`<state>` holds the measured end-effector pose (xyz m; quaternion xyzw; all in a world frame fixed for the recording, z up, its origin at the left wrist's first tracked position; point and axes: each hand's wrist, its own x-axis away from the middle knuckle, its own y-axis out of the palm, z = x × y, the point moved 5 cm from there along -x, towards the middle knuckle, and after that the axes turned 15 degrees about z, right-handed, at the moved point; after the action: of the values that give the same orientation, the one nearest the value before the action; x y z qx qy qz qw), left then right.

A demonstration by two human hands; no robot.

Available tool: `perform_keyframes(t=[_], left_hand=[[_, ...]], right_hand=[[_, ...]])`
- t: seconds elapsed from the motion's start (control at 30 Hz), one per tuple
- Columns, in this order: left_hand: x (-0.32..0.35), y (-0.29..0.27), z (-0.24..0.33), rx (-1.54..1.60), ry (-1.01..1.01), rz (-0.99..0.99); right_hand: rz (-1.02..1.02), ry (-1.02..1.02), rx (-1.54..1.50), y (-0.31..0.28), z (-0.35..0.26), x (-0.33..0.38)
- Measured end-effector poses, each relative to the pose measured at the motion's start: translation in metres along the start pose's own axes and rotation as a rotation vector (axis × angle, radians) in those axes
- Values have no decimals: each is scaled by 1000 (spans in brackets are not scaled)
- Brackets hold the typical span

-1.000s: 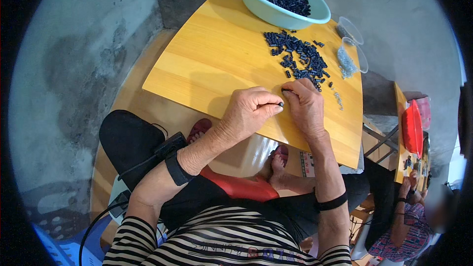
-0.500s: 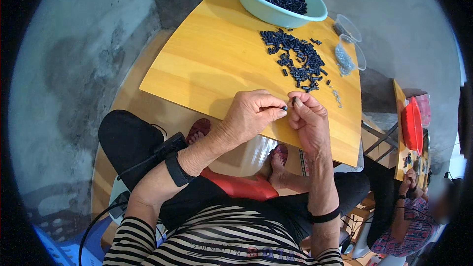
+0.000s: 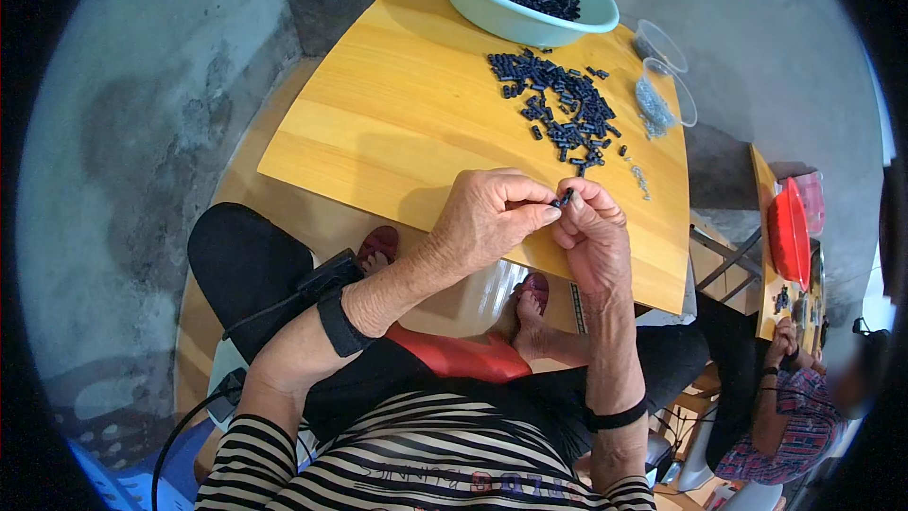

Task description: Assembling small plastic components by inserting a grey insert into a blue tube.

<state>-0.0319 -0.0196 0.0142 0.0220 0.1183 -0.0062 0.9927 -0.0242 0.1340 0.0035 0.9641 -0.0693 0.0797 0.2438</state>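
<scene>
Pinched between the fingertips of both hands, left hand (image 3: 487, 222) and right hand (image 3: 591, 237), a small dark piece (image 3: 564, 198) is held above the table (image 3: 378, 123) edge, within reach of the loose pile (image 3: 563, 109).

Small black cylindrical piece (image 3: 565, 198), just right of frame centre, pinched between fingertips of both hands, tilted, raised above the surface. Loose pile of like black pieces (image 3: 560, 111) scattered upper centre-right. More fill a pale turquoise basin (image 3: 526, 21) at top.

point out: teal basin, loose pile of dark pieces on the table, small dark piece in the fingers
teal basin (image 3: 530, 26), head view, near rim
loose pile of dark pieces (image 3: 560, 106), head view, middle of pile
small dark piece (image 3: 564, 198), head view, its visible end between both hands' fingertips
</scene>
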Motion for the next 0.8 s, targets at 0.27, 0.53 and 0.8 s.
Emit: perform_keyframes(t=[0.27, 0.53, 0.8], left_hand=[[1, 0, 0, 19, 6, 1], [1, -1, 0, 11, 20, -5], [2, -3, -2, -62, 108, 27]], right_hand=[[30, -58, 9, 2, 2, 2], [87, -160, 83, 3, 4, 4], [133, -510, 477, 3, -7, 9]])
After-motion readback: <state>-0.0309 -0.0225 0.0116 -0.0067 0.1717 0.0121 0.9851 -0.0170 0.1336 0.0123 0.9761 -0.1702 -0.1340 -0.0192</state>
